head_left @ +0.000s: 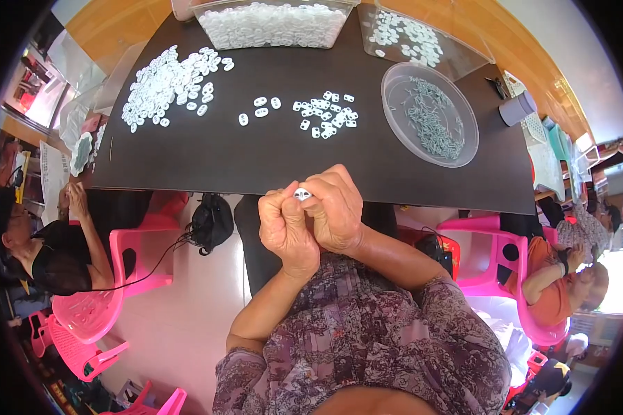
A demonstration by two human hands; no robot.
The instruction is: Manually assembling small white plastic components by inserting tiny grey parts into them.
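My left hand (284, 225) and my right hand (338, 207) meet just off the table's near edge. Between their fingertips they pinch a small white plastic piece (302, 194) with dark openings facing up; the fingers cover most of it. Beyond them on the dark table, a group of small white pieces with holes (323, 114) lies scattered. Several white oval pieces (261, 111) sit to its left, and a big heap of similar ovals (163, 86) spreads at the far left. On the right stands a round transparent tub (390, 114) holding grey-green screws (432, 121).
At the back are a transparent bin (270, 47) full of white pieces and another bin (464, 66) with fewer. A grey cup (517, 108) stands at the table's right end. People sit on pink chairs (118, 277) at both sides. A black bag (212, 223) hangs below the table edge.
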